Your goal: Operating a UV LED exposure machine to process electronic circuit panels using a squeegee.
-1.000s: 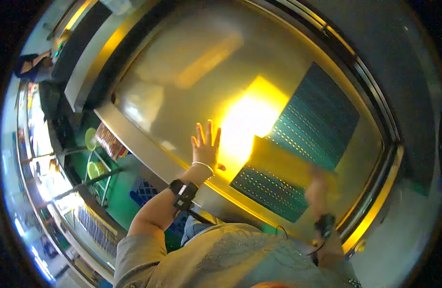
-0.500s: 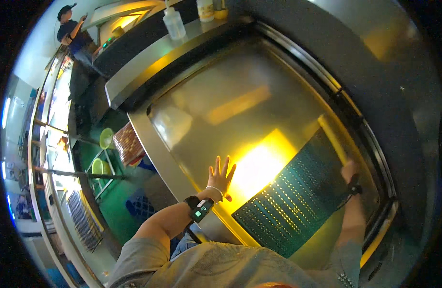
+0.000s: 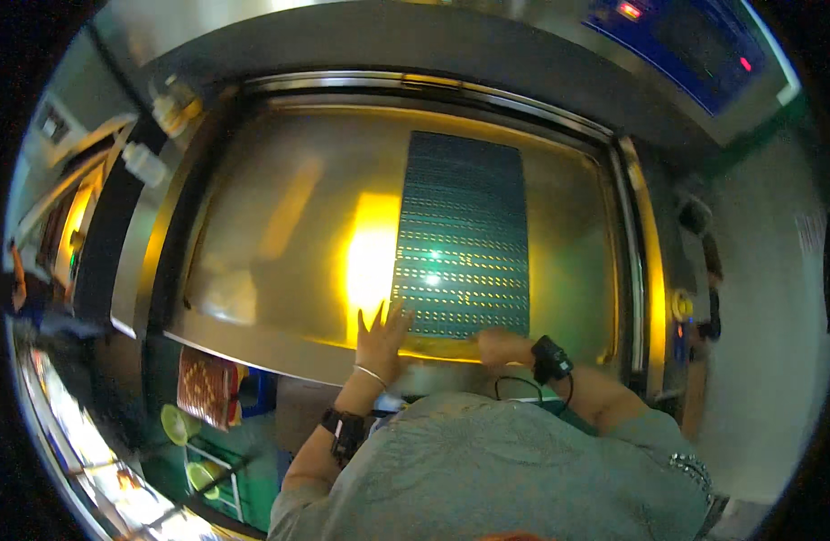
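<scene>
A dark green circuit-board panel (image 3: 465, 216) with rows of small shiny pads lies flat on the metal bed (image 3: 568, 270). My left hand (image 3: 382, 338) rests with spread fingers at the panel's near left corner. At its near edge my right hand (image 3: 503, 347) is closed, with a black device strapped to the wrist. A yellow bar (image 3: 442, 349) runs leftward from the right fingers along that edge; how they wrap around it is hidden. Bright yellow light reflects off the bed left of the panel.
A dark rail (image 3: 433, 81) borders the bed's far side. White squeeze bottle (image 3: 144, 164) and yellowish container (image 3: 174, 108) stand on the left ledge. A blue control panel (image 3: 686, 41) is at the far right. A red patterned bundle (image 3: 207, 388) sits at lower left. Another person (image 3: 23, 298) is at far left.
My view has turned, so the bed and panel now look straighter. My right hand has gone from the panel's right side to its near edge. My left hand stays spread near the panel's corner.
</scene>
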A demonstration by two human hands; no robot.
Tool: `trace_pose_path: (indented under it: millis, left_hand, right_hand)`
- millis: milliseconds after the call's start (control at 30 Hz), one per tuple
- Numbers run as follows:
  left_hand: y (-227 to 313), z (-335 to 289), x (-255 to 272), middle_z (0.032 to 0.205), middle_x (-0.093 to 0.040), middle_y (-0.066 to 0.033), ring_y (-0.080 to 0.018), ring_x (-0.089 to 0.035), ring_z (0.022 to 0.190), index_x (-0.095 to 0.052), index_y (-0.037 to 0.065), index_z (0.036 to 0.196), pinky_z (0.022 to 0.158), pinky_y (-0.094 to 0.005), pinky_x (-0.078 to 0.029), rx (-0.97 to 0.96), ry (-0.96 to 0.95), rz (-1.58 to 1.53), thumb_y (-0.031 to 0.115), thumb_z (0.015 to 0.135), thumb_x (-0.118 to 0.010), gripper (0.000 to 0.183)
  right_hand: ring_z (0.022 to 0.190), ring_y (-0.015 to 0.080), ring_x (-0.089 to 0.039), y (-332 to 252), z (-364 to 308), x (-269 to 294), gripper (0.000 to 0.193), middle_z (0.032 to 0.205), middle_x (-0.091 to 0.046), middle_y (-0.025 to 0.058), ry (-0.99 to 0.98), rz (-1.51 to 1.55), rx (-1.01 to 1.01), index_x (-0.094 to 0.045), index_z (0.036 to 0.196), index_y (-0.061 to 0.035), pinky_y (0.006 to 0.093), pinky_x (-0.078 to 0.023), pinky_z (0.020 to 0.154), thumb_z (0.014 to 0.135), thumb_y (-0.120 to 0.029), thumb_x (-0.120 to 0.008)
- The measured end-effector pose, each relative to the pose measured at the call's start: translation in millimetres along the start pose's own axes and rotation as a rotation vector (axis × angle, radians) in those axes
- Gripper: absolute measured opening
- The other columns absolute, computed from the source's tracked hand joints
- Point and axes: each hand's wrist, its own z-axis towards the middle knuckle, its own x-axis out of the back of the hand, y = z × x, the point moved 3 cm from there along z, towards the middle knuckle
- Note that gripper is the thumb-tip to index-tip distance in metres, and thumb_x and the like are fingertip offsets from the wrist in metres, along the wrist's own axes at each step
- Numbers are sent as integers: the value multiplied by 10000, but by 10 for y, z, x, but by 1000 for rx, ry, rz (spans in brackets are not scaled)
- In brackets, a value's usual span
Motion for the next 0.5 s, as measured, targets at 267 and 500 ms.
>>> trace_pose_path:
  millis: [267,500]
  left_hand:
    - [281,12,-156,909,-630,-40,-245,-621,841,-648,161,867,716,-391,-499,-22,-102,-142,375,681,-697,289]
    - [436,-35,-271,909,-601,-41,-267,-595,845,-641,155,880,706,-385,-506,-61,60,-115,270,660,-714,259]
  right_hand:
    - [914,327,-586,1318,-979,-672,312,959,-619,170,767,46,-156,-584,1048,-21,407,-464,790,870,-264,-503]
    - [737,288,-591,2672,-3633,-1578,245,844,-594,76,1526,-527,-1625,-581,925,-83,394,-494,579,791,-281,-527]
